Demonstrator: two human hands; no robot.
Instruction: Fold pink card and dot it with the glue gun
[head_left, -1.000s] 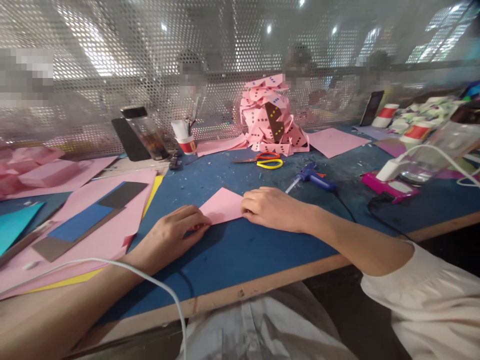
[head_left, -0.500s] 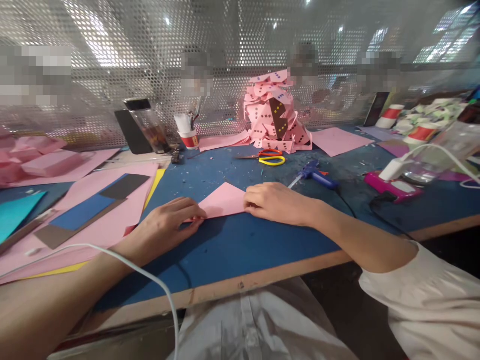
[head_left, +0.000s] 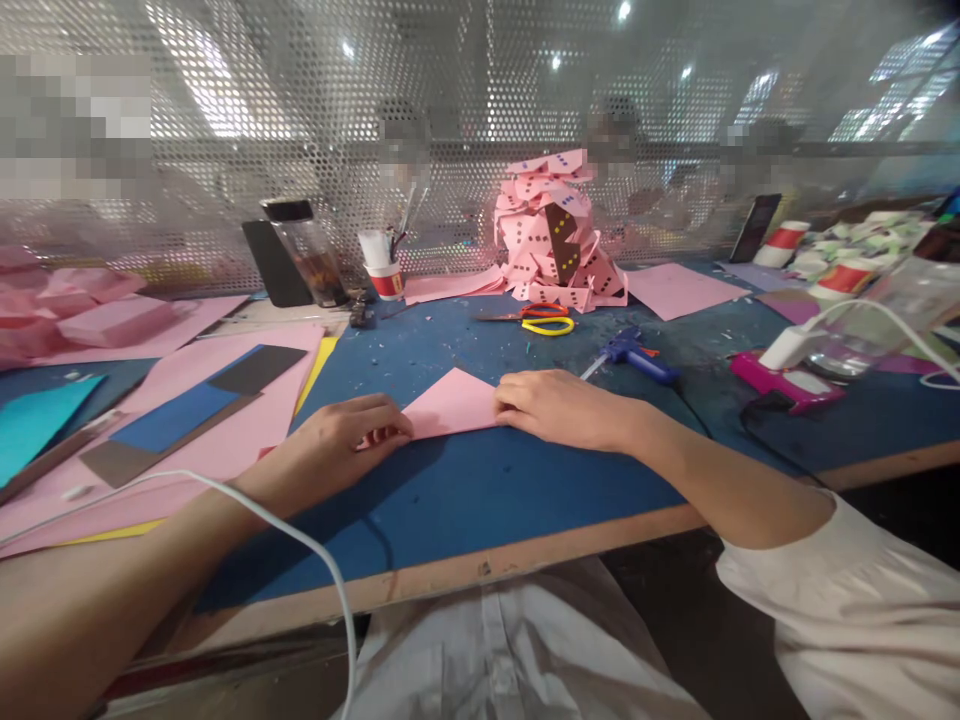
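Observation:
A sheet of pink paper (head_left: 454, 403), shaped as a triangle with its peak pointing away from me, lies on the blue tabletop (head_left: 480, 500). My left hand (head_left: 364, 430) has its fingers curled over the paper's left corner. At the right corner, my right hand (head_left: 540, 405) is closed on the paper with bent fingers. Both corners are hidden under the hands. Just beyond my right hand lies a blue glue gun (head_left: 634, 355), and behind the paper rests a pair of scissors (head_left: 546, 320) with red and yellow handles.
A pink paper construction with dots (head_left: 536, 240) stands at the back. On the left are pink sheets (head_left: 277, 400) bearing blue and dark strips (head_left: 176, 420). A white cable (head_left: 300, 540) crosses my left forearm. A pink power strip (head_left: 787, 380) sits at the right.
The view has shifted slightly. Both hands stay at the paper's corners; the fingers of my left hand look a little more curled. The paper keeps its triangular shape.

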